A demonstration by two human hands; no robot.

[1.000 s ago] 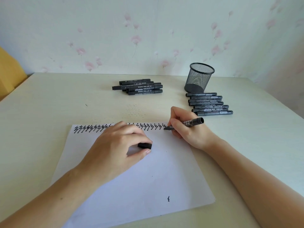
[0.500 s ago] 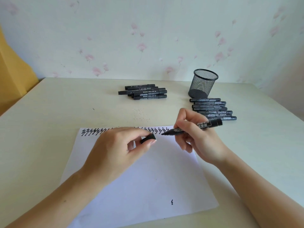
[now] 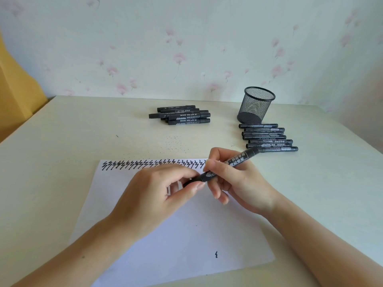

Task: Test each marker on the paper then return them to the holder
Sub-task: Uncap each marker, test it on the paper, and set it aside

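Black marker (image 3: 232,163) sits pinched in the right hand (image 3: 236,183) over the paper (image 3: 176,235), while the left hand (image 3: 157,195) pinches its cap (image 3: 191,181) at the tip end. One mesh holder (image 3: 256,105) stands at two o'clock, seven markers (image 3: 268,137) lying just before it. About six more markers (image 3: 182,115) lie at twelve o'clock.

A home room: floral wallpaper (image 3: 178,56) behind a pale desk (image 3: 62,141) bearing a mesh pen holder (image 3: 256,105).
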